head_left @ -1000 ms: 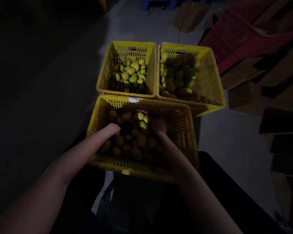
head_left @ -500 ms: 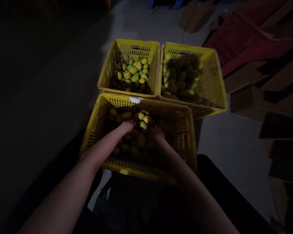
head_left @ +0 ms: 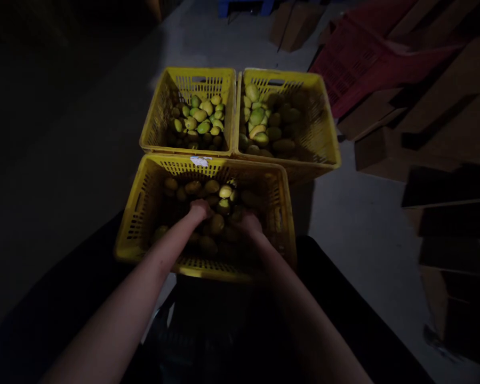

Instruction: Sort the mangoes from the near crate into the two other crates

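Note:
My left hand [head_left: 201, 208] reaches into the near yellow crate [head_left: 286, 213], among yellow-green oval fruit that look like small mangoes or lemons. Its fingers curl downward and look closed; what is under them is hidden. On the right side of the pile, my right hand [head_left: 248, 221] is bent round a dim oval fruit [head_left: 237, 214] at its fingertips, and shadow covers most of the fingers. Between and just beyond the hands, a small patch of light falls on a yellow fruit [head_left: 225, 191] and a greener fruit [head_left: 223, 207].
Behind stand two more yellow crates, the left crate [head_left: 152, 120] and the right crate [head_left: 330, 128], both holding similar fruit. Cardboard boxes [head_left: 384, 154] and a red crate [head_left: 356, 58] line the right side. A blue pallet [head_left: 246, 7] lies at the back. Lighting is dim.
The view has shifted, so the crates appear farther left. Both hands have moved slightly toward me within the near crate, and their fingers look more curled than before.

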Demonstrator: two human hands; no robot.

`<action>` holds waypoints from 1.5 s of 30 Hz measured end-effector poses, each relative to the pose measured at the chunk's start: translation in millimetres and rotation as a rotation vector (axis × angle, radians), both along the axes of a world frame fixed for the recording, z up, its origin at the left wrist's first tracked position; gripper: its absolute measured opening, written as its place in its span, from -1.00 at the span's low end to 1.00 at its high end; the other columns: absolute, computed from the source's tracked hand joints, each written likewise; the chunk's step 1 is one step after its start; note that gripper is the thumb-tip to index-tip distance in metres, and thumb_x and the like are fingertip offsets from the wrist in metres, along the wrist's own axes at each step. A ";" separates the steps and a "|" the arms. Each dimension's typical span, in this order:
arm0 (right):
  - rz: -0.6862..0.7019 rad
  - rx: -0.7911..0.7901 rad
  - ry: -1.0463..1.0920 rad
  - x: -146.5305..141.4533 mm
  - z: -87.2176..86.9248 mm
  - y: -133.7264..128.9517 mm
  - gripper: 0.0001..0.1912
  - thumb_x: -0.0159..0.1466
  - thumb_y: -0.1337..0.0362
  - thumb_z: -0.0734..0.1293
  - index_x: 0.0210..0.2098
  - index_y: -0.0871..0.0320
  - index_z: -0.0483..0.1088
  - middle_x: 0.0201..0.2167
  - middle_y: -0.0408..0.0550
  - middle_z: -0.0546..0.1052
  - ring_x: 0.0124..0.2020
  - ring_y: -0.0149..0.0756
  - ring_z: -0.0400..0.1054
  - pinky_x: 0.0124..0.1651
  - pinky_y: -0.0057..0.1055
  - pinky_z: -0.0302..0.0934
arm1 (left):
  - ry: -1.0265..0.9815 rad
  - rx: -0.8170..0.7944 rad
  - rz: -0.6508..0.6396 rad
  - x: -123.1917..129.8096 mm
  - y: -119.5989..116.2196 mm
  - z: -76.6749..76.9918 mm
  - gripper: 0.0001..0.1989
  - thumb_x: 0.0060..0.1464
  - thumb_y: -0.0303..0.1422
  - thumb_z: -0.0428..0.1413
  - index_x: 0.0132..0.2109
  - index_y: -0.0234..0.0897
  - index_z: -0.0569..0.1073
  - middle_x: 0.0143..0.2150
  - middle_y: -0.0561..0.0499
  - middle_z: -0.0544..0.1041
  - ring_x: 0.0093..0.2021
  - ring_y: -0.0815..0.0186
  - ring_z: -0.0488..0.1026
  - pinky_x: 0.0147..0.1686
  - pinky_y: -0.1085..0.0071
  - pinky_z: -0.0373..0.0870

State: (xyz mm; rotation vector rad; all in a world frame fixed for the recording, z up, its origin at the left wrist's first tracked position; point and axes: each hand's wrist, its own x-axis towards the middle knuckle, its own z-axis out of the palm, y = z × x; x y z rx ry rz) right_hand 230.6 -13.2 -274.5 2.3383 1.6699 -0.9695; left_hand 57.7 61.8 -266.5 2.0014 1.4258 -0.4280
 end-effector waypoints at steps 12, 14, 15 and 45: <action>-0.108 0.363 0.791 -52.2 190.9 13.8 -0.59 0.08 0.04 0.36 -0.15 0.15 0.39 -0.22 -0.01 0.53 -0.21 -0.21 0.45 -0.24 -0.36 0.34 | -0.787 0.153 0.428 -66.1 -8.9 205.0 -0.68 0.10 -0.12 0.04 -0.10 -0.24 0.32 -0.28 -0.04 0.56 -0.33 0.33 0.48 -0.23 0.34 0.36; -0.128 0.464 1.162 -60.3 231.3 2.7 -0.54 0.02 0.09 0.41 -0.12 0.11 0.36 -0.18 -0.02 0.52 -0.23 -0.22 0.44 -0.23 -0.34 0.36 | -1.122 0.188 0.520 -67.1 -30.7 227.5 -0.65 0.01 -0.14 0.13 -0.12 -0.20 0.28 -0.29 0.02 0.54 -0.34 0.34 0.47 -0.21 0.34 0.36; -0.126 0.537 1.238 -63.5 245.1 -4.6 -0.54 -0.01 0.12 0.44 -0.13 0.09 0.35 -0.20 -0.04 0.52 -0.24 -0.22 0.44 -0.23 -0.33 0.35 | -1.246 0.193 0.531 -67.1 -42.2 233.7 -0.61 -0.05 -0.14 0.18 -0.13 -0.19 0.26 -0.33 0.05 0.52 -0.33 0.32 0.47 -0.21 0.34 0.37; -0.205 0.742 1.404 -48.1 260.1 -44.9 -0.57 -0.05 0.07 0.47 -0.22 0.08 0.43 -0.30 -0.06 0.55 -0.28 -0.18 0.45 -0.23 -0.29 0.31 | -1.578 -0.037 0.524 -54.2 -93.7 246.0 -0.51 -0.12 -0.04 0.21 -0.10 -0.25 0.42 -0.35 0.00 0.51 -0.34 0.28 0.46 -0.26 0.34 0.40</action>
